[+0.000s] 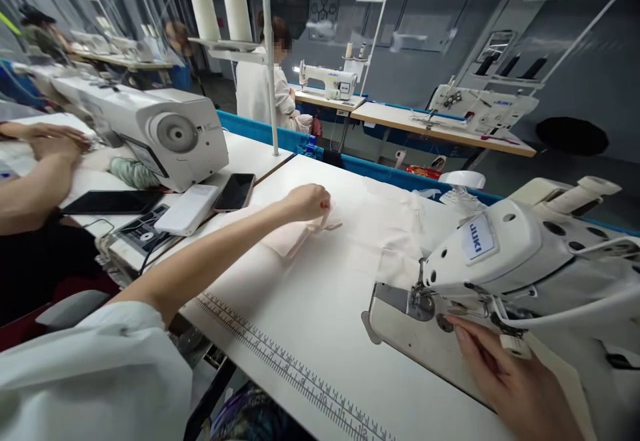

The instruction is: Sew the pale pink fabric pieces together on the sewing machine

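My left hand (307, 202) reaches across the white table with its fingers curled, closed on the edge of a pale pink fabric piece (289, 235). A small folded strip hangs beside the fingertips. On the right stands a white JUKI sewing machine (505, 247). My right hand (510, 367) is at its front, close to the bed plate and below the needle area. Its thumb and forefinger are pinched together; what is between them, if anything, is too small to make out. More pale fabric pieces (393, 217) lie on the table behind the needle area, left of the machine head.
A printed ruler (295, 374) runs along the table's front edge. To the left are a phone (235, 191), a white power bank (187, 209) and another sewing machine (170, 137), where a co-worker's hands (55, 141) rest. A thread stand pole (270, 61) rises behind the table.
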